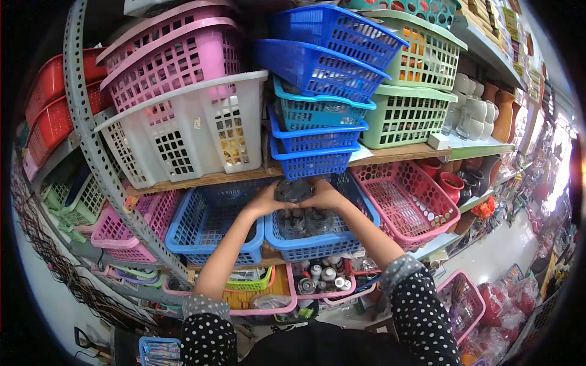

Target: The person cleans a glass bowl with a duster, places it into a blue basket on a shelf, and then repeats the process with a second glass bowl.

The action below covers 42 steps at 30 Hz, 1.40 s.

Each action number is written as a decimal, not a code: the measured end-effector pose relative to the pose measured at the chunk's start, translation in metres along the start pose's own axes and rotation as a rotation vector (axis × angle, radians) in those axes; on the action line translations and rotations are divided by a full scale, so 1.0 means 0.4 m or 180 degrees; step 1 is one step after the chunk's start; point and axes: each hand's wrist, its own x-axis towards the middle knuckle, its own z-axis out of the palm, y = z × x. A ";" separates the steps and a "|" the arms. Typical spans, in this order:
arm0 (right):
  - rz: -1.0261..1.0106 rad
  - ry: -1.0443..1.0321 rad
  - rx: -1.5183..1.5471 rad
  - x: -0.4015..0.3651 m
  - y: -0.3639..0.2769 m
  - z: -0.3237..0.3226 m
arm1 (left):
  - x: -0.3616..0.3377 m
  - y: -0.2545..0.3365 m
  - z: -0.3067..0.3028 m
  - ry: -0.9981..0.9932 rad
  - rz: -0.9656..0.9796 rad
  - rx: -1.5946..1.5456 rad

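Observation:
My left hand (266,200) and my right hand (323,195) reach forward, closed from both sides on a dark, shiny item that looks like a plastic-wrapped pack (294,190). What is inside it I cannot tell. Just under it stands a blue plastic basket (314,244) on the lower shelf. More dark, clear-wrapped items (305,223) lie in that basket, below my hands. To the left, beside my left forearm, is a second blue basket (207,229) with a lattice wall.
A wooden shelf board (390,155) runs close above my hands, carrying stacked blue baskets (323,146), a white basket (189,128) and green baskets (409,116). A pink basket (406,207) sits right; a perforated metal post (91,134) stands left. Bottles (326,274) fill a lower tray.

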 end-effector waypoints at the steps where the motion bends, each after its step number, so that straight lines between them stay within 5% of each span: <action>1: -0.0049 -0.0175 0.0029 0.033 0.025 0.022 | 0.038 -0.052 0.003 0.0007 0.0010 0.0005; 3: -0.0107 -0.0337 0.0051 0.077 0.047 0.051 | 0.115 -0.148 0.010 -0.0389 -0.0167 0.0354; 5: 0.0612 -0.0707 0.0068 0.096 0.058 0.079 | 0.153 -0.181 0.026 -0.0303 -0.0017 0.1051; 6: 0.0608 -0.0698 0.0063 0.108 0.062 0.088 | 0.162 -0.177 0.029 -0.0213 0.0130 0.1738; 12: 0.0389 -0.0896 -0.0302 0.154 0.100 0.134 | 0.175 -0.162 0.075 -0.0342 -0.0473 0.2187; 14: -0.0129 -0.1190 -0.1710 0.162 0.109 0.145 | 0.165 -0.135 0.074 -0.0192 -0.0471 0.2362; 17: 0.0607 -0.0951 -0.0707 0.129 0.102 0.119 | 0.166 -0.136 0.076 -0.0538 -0.0655 0.2493; 21: 0.0576 -0.1074 -0.0861 0.098 0.081 0.079 | 0.131 -0.102 0.067 -0.0223 -0.0020 0.2211; 23: 0.0263 -0.0432 -0.0792 0.066 0.146 0.082 | 0.081 -0.009 0.073 -0.0047 0.0435 0.2082; 30: -0.0416 0.1076 0.0182 -0.375 -0.100 -0.130 | -0.159 0.329 0.230 0.0569 0.1635 0.0810; 36: 0.1349 0.1365 0.0710 -0.850 -0.078 -0.211 | -0.246 0.416 0.587 -0.0682 0.1900 -0.1016; 42: 0.2796 0.2643 0.0401 -1.278 -0.050 -0.215 | -0.333 0.479 0.909 -0.1687 0.1993 -0.1514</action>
